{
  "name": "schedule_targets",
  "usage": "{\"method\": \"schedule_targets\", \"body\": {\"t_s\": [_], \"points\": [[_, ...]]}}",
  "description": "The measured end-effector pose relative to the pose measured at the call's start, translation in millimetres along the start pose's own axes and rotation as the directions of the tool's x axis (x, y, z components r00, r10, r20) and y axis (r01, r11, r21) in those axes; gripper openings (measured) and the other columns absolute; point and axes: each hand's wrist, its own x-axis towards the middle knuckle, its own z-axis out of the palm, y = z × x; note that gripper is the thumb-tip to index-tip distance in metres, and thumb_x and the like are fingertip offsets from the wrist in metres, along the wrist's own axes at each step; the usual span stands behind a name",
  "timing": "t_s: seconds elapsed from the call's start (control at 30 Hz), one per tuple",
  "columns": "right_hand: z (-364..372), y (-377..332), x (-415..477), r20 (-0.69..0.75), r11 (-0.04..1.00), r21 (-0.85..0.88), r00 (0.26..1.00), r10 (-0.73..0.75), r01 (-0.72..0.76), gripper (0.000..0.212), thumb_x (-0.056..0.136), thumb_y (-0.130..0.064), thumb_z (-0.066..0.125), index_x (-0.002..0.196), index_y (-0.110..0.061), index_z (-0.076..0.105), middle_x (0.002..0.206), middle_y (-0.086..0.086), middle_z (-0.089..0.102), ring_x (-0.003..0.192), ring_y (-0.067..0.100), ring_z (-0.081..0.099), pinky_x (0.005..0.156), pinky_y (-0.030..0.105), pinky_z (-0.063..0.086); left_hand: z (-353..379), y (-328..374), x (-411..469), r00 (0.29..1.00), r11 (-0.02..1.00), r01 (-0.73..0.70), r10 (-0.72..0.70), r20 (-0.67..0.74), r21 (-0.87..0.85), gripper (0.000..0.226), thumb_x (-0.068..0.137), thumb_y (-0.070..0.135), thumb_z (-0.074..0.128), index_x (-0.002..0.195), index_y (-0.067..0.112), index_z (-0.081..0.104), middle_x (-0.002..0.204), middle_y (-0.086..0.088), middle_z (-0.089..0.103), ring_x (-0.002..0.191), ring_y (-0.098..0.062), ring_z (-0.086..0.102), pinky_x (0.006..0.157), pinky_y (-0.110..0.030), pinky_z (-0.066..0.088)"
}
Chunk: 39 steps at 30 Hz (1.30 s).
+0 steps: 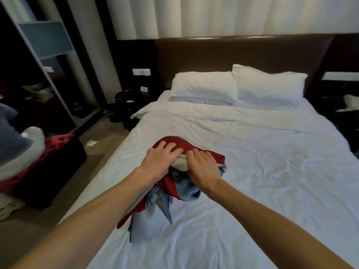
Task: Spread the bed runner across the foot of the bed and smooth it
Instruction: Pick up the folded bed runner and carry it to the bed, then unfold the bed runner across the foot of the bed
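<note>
Left hand (159,162) and right hand (203,168) grip the bunched red bed runner (181,143); spreading not begun; next, likely find its 2 ends.

Crumpled cloth runner (194,148), wrinkled duvet (252,152), glossy headboard (233,51)

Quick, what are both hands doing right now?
Left hand: grips the bunched bed runner.
Right hand: grips the same bed runner.

Left hand (157,162) and right hand (202,168) reach forward together (fingers (169,148) curled into bed runner (215,159)).
</note>
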Motion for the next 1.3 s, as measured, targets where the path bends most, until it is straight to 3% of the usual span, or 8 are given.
{"method": "schedule_targets", "body": {"t_s": [0.23, 0.4, 0.6, 0.83, 1.07, 1.17, 1.23, 1.3], "points": [[2.8, 66.2, 18.2, 0.021, 0.972, -0.114, 0.978, 0.207, -0.203, 0.027, 0.065, -0.009, 0.075, 0.084, -0.007, 0.056, 0.071, 0.009, 0.057, 0.058, 0.027, 0.053, 0.054, 0.037, 0.042, 14.5, 23.5, 93.6, 0.973, 0.973, -0.219, 0.213, -0.084, -0.068, 0.066, 0.075, 0.006, 0.061, 0.134, 0.027, 0.04, 0.137, -0.003, 0.044, 0.111, -0.028, 0.046, 0.055, -0.032, 0.037], [8.7, 115.6, 11.6, 0.051, 0.931, -0.19, 0.943, 0.328, -0.313, 0.024, 0.071, -0.008, 0.068, 0.09, -0.008, 0.055, 0.078, 0.009, 0.058, 0.065, 0.027, 0.053, 0.06, 0.038, 0.041, 28.1, 60.0, 147.7, 0.939, 0.936, -0.335, 0.321, -0.123, -0.109, 0.068, 0.075, 0.006, 0.06, 0.136, 0.026, 0.038, 0.138, -0.004, 0.042, 0.112, -0.028, 0.044, 0.057, -0.032, 0.039], [33.8, 165.3, -5.6, 0.124, 0.902, -0.207, 0.905, 0.408, -0.378, 0.027, 0.071, -0.008, 0.068, 0.093, -0.009, 0.054, 0.082, 0.008, 0.057, 0.068, 0.026, 0.052, 0.063, 0.035, 0.037, 62.7, 109.9, 182.7, 0.929, 0.915, -0.364, 0.343, -0.138, -0.175, 0.06, 0.079, 0.007, 0.059, 0.135, 0.022, 0.043, 0.136, -0.008, 0.045, 0.11, -0.032, 0.048, 0.059, -0.033, 0.044], [110.0, 215.6, -33.0, 0.154, 0.906, -0.183, 0.899, 0.409, -0.381, 0.027, 0.067, -0.01, 0.073, 0.087, -0.01, 0.056, 0.074, 0.007, 0.057, 0.063, 0.025, 0.052, 0.059, 0.036, 0.042, 148.9, 163.1, 201.4, 0.966, 0.93, -0.26, 0.248, -0.077, -0.259, 0.05, 0.085, 0.013, 0.058, 0.133, 0.021, 0.047, 0.138, -0.009, 0.046, 0.107, -0.035, 0.049, 0.061, -0.04, 0.05], [210.0, 243.7, -94.1, 0.223, 0.937, -0.159, 0.914, 0.339, -0.309, 0.032, 0.072, -0.037, 0.077, 0.08, -0.012, 0.058, 0.076, 0.005, 0.059, 0.065, 0.023, 0.056, 0.062, 0.035, 0.048, 248.4, 216.6, 180.7, 0.957, 0.924, -0.289, 0.282, -0.063, -0.252, 0.045, 0.077, 0.01, 0.071, 0.119, 0.019, 0.061, 0.125, -0.01, 0.059, 0.094, -0.032, 0.061, 0.051, -0.037, 0.054], [244.0, 249.0, -124.9, 0.342, 0.94, -0.159, 0.876, 0.341, -0.303, 0.039, 0.071, -0.041, 0.078, 0.085, -0.009, 0.062, 0.108, 0.019, 0.065, 0.098, 0.032, 0.063, 0.081, 0.042, 0.052, 288.4, 239.2, 169.8, 0.952, 0.911, -0.292, 0.306, 0.004, -0.291, 0.048, 0.076, 0.011, 0.069, 0.122, 0.02, 0.059, 0.13, -0.011, 0.056, 0.102, -0.032, 0.059, 0.071, -0.044, 0.054], [262.2, 250.0, -144.2, 0.406, 0.943, -0.163, 0.851, 0.331, -0.289, 0.042, 0.065, -0.042, 0.082, 0.085, -0.008, 0.065, 0.119, 0.021, 0.063, 0.11, 0.032, 0.061, 0.088, 0.043, 0.052, 317.7, 253.4, 160.7, 0.927, 0.913, -0.279, 0.337, 0.164, -0.297, 0.058, 0.082, 0.015, 0.06, 0.136, 0.024, 0.041, 0.146, -0.009, 0.037, 0.124, -0.033, 0.043, 0.096, -0.053, 0.04], [276.7, 249.2, -158.1, 0.451, 0.949, -0.121, 0.835, 0.315, -0.292, 0.047, 0.063, -0.048, 0.081, 0.084, -0.009, 0.066, 0.119, 0.019, 0.064, 0.109, 0.03, 0.062, 0.089, 0.042, 0.052, 344.2, 262.4, 150.8, 0.897, 0.921, -0.25, 0.337, 0.287, -0.3, 0.066, 0.085, 0.02, 0.057, 0.143, 0.028, 0.025, 0.154, -0.005, 0.019, 0.135, -0.03, 0.026, 0.107, -0.056, 0.025]]}}
